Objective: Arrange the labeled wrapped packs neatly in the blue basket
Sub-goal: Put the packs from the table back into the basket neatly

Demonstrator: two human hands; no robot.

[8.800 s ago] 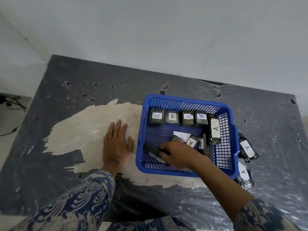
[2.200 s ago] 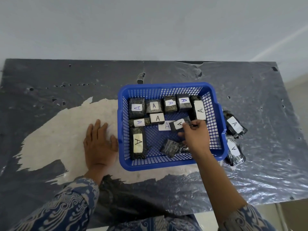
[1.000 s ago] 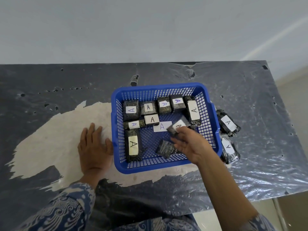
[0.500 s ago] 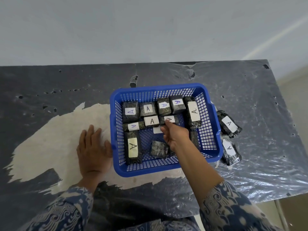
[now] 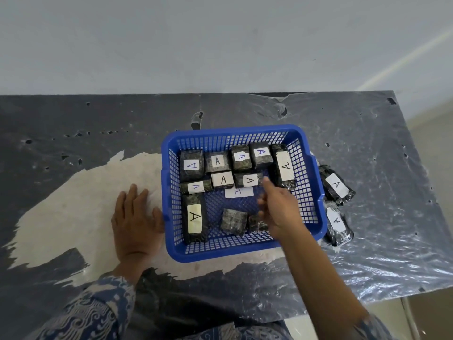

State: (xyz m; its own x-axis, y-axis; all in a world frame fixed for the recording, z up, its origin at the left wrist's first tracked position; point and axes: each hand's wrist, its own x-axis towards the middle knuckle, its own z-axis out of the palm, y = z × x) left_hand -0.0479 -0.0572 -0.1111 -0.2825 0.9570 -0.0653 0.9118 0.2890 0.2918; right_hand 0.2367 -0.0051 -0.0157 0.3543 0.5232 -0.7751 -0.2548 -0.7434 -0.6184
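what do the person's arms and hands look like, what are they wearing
Both hands are bare: no gloves, and no rings or watch that I can make out. The left hand comes out of a long sleeve in blue fabric with a white swirling print. The right hand has a bare forearm, with the same printed sleeve pushed up near the elbow.

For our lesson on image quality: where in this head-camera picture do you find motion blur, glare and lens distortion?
Head view: the right hand over the blue basket is smeared by motion, while the left hand flat on the table is sharp; the plastic sheet on the right glints with crinkled white highlights; the table's far edge bows slightly, a wide-angle effect.
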